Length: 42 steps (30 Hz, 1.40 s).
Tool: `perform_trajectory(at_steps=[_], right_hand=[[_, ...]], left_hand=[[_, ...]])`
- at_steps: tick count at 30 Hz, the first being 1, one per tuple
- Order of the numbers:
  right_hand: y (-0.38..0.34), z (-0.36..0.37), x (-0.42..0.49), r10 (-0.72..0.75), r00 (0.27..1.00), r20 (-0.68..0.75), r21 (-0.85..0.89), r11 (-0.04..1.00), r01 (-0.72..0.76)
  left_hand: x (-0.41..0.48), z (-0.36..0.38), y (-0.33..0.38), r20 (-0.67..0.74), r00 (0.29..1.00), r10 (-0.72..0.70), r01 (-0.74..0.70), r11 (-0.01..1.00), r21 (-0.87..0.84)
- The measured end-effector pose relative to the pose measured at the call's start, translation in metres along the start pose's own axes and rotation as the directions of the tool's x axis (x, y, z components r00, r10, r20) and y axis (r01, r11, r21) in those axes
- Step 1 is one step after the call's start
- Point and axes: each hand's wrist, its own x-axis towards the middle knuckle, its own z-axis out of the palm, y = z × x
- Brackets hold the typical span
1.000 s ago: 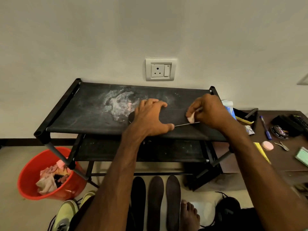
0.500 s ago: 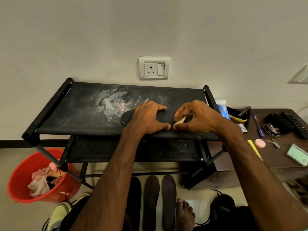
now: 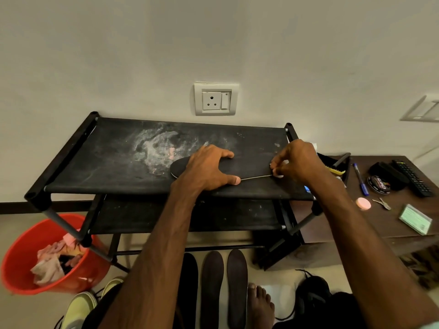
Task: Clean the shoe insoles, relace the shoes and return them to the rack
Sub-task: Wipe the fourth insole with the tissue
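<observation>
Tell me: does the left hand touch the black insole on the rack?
Touching. The head view shows the left hand spread flat on the insole, thumb at its near edge, pinning it to the rack top; the right hand pinches a white scrap.

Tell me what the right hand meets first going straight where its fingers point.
The right hand, pinching a small white piece, points left along the insole. It would likely meet the left hand pressing that insole first, probably at its thumb; depth is unclear.
</observation>
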Motion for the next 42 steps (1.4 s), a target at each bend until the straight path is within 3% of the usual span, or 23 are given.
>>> perform_trajectory(at_steps=[4, 9, 11, 13, 15, 18, 23, 26, 32, 42], right_hand=[[0.004, 0.001, 0.007, 0.06, 0.998, -0.027, -0.011, 0.998, -0.06], [0.008, 0.008, 0.015, 0.063, 0.976, -0.207, 0.042, 0.998, -0.055], [0.002, 0.01, 0.015, 0.008, 0.96, -0.279, 0.02, 1.0, -0.002], [-0.016, 0.013, 0.011, -0.149, 0.94, -0.306, 0.033, 0.985, 0.167], [-0.043, 0.018, 0.001, -0.323, 0.921, -0.218, 0.096, 0.932, 0.349], [-0.074, 0.034, -0.011, -0.509, 0.86, -0.015, 0.02, 0.86, 0.51], [-0.071, 0.038, -0.007, -0.561, 0.827, 0.022, 0.007, 0.828, 0.561], [-0.061, 0.034, 0.003, -0.498, 0.866, -0.036, 0.037, 0.866, 0.499], [-0.035, 0.03, 0.02, -0.211, 0.971, -0.113, 0.061, 0.974, 0.219], [-0.006, 0.024, 0.021, 0.111, 0.965, -0.236, 0.066, 0.993, -0.098]], left_hand=[[0.002, 0.001, -0.001, -0.003, 1.0, 0.011, -0.011, 1.0, -0.007], [0.002, 0.0, -0.001, 0.012, 1.0, 0.015, -0.015, 1.0, -0.006], [0.001, 0.0, -0.001, 0.012, 1.0, 0.017, -0.017, 1.0, -0.003], [0.0, -0.002, 0.0, 0.016, 1.0, 0.014, -0.014, 1.0, -0.002], [0.001, -0.001, 0.0, 0.018, 1.0, 0.002, -0.001, 1.0, -0.005], [0.003, 0.001, -0.003, -0.02, 1.0, -0.025, 0.025, 1.0, -0.003], [0.004, 0.002, -0.007, -0.013, 0.998, -0.06, 0.059, 0.998, -0.019], [0.003, 0.004, -0.005, -0.016, 0.998, -0.063, 0.063, 0.998, -0.029], [-0.001, 0.003, -0.002, -0.032, 0.994, -0.1, 0.098, 0.993, -0.071], [-0.003, 0.004, -0.001, -0.049, 0.992, -0.115, 0.11, 0.989, -0.103]])
